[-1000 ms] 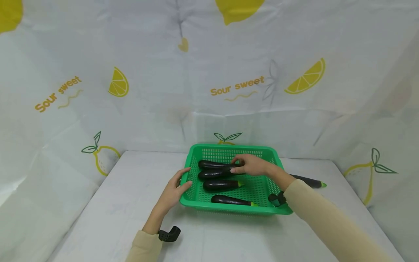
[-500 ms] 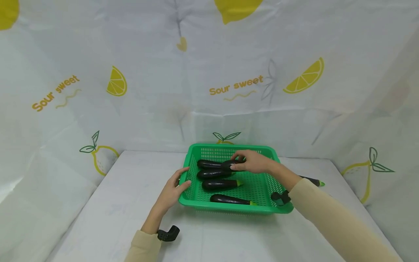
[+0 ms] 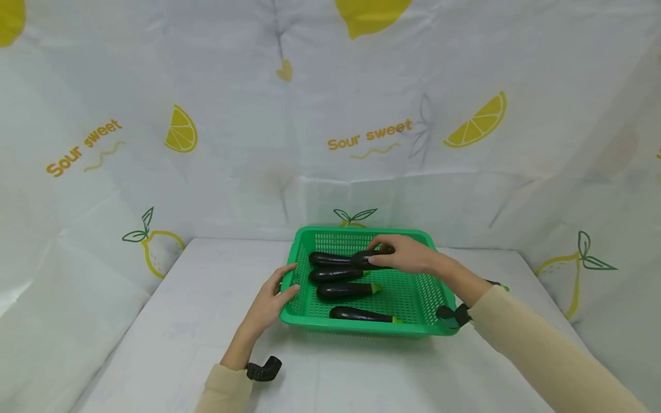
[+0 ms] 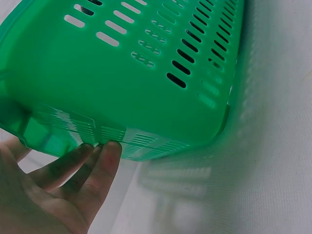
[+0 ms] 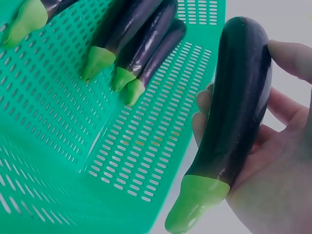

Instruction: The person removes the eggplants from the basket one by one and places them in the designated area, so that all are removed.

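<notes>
The right hand [image 3: 408, 255], fingers curled round an eggplant [image 5: 234, 105], holds it above the basket [image 3: 315, 324]. Left hand [image 3: 268, 301] grips the near-left rim. It seems mid-transfer; next comes a steady carry.

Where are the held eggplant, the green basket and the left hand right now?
held eggplant [image 5: 239, 102]: right wrist view, middle of its dark body.
green basket [image 3: 413, 295]: head view, bare mesh floor.
left hand [image 3: 269, 303]: head view, back of the hand at the basket's left rim.

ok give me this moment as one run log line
left hand: grips green basket rim | right hand: holds eggplant over basket | in basket: four eggplants
</notes>
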Demonstrator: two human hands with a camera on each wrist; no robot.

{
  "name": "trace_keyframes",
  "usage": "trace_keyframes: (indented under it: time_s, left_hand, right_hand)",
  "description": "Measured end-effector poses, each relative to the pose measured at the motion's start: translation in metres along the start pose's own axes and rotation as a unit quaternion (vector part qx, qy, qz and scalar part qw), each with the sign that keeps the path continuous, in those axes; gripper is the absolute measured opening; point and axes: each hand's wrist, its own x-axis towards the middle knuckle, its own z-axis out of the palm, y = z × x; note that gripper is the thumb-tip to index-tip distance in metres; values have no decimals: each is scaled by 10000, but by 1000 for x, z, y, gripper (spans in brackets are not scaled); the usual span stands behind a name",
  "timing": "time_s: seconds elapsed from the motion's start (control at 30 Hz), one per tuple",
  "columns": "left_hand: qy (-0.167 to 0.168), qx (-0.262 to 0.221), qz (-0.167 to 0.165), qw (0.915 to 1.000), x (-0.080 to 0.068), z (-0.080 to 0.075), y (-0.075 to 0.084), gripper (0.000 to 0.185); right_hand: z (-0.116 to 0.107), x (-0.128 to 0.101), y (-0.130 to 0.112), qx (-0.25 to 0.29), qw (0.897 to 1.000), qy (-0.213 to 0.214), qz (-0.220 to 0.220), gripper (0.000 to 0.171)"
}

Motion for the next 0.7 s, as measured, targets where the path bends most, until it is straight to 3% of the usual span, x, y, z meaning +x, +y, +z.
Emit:
trace_keyframes:
  time_s: [0.7]
  left_hand:
    - [-2,-125,0,9999,-2,-1,6,55]
  right_hand:
    - [-18,-33,2,73,9996,261,15,40]
